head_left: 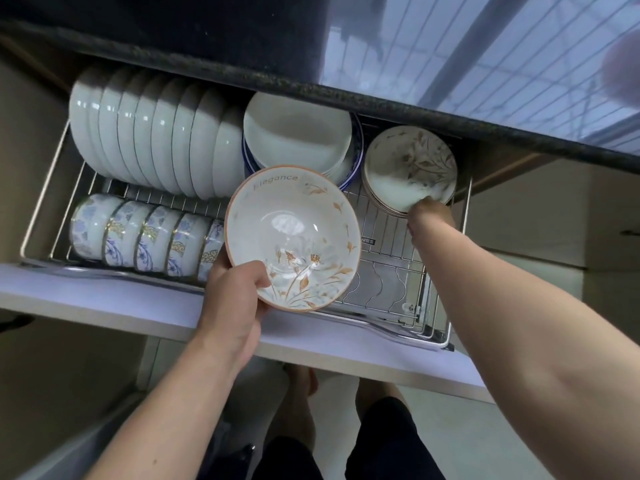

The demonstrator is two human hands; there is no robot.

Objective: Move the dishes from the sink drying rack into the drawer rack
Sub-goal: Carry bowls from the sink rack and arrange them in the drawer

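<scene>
Nearest the camera, the person's left hand (235, 289) grips a flowered bowl (292, 237) by its near rim, thumb over the inside edge and fingers curled beneath. That bowl hangs tilted above the front middle of the drawer rack (391, 237), not yet set down.

Farther in, the right hand (431, 216) reaches to the right rear corner of the rack and meets the lower edge of a short stack of flowered plates (410, 168) standing tilted on edge there. Its fingers are turned away and hidden; whether they pinch the front plate or merely steady it cannot be told.

Along the rear left stands a row of white bowls (156, 140) on edge. Beside them, at rear centre, lean white plates (298, 133) with a blue-rimmed one behind. Along the front left edge runs a row of blue-patterned bowls (145, 237). Bare wire shows at the front right of the rack. A dark counter (311, 84) overhangs the back of the drawer.

Judgement: the step in hand is seating the plates at the right rear, with the bowl to follow. To do it well, the right hand should leave only once the stack leans firmly against the wires. The bowl should then go down onto the bare front right wires, lowered gently and kept clear of the plate stack and the patterned row, since ceramic edges chip on contact.
</scene>
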